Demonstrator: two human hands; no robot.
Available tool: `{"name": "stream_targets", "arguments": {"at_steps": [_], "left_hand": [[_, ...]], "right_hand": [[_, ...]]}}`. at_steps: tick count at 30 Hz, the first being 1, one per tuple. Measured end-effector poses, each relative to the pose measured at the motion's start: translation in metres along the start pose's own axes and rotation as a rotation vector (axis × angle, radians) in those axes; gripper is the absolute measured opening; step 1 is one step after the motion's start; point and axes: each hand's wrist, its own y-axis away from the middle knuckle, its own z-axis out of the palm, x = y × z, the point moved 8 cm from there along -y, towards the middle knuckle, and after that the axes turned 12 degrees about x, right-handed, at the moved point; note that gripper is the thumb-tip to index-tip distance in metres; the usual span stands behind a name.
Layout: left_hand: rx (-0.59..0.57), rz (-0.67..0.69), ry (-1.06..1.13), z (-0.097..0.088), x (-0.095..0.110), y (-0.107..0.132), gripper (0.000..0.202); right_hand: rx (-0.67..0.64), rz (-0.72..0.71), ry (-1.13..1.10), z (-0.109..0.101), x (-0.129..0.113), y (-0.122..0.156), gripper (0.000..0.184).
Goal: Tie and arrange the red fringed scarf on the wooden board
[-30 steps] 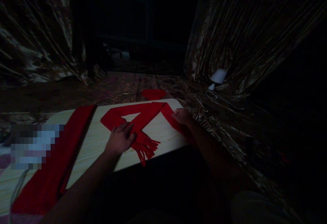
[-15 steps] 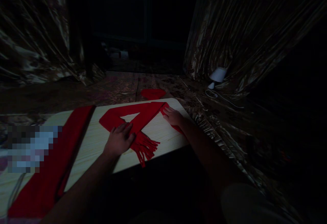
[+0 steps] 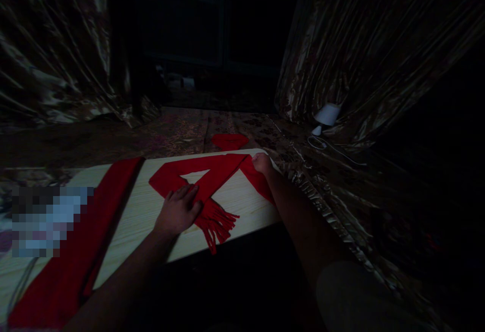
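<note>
A red fringed scarf (image 3: 215,180) lies folded across itself in angled bands on a pale wood-grain table (image 3: 242,195). Its tassels spread toward the near edge. My left hand (image 3: 178,210) rests flat on the scarf just above the fringe, fingers stretched out. At the far right corner, my right hand (image 3: 261,162) is closed at the edge of the scarf's right-hand band, which slants down toward the near edge under my forearm. The fingertips of that hand are hidden from view.
On the table's left lies another long folded red cloth (image 3: 94,221), beside a blurred-out patch. Beyond the far edge is a red piece of fabric (image 3: 229,141) on the patterned cover. A small white lamp (image 3: 328,114) with a cord stands at right, near patterned curtains (image 3: 322,54).
My right hand has gone from lying spread on the scarf to a closed grip, a little farther right and away from me. My left hand stays in place.
</note>
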Motion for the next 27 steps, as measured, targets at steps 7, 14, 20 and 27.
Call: {"name": "stream_targets", "arguments": {"at_steps": [7,14,20,27], "left_hand": [[0.001,0.004,0.001,-0.005,0.003,-0.001,0.06],[-0.002,0.005,-0.003,-0.005,0.004,-0.002,0.059],[0.003,0.007,-0.005,-0.003,0.003,0.0,0.06],[-0.008,-0.005,0.002,-0.004,0.003,0.0,0.06]], "right_hand": [[-0.057,0.021,0.038,0.022,-0.007,-0.018,0.033],[-0.136,0.033,0.03,0.034,-0.01,-0.032,0.036],[-0.151,0.058,-0.018,0.034,-0.013,-0.036,0.033],[-0.155,0.02,0.051,0.036,-0.013,-0.04,0.034]]}}
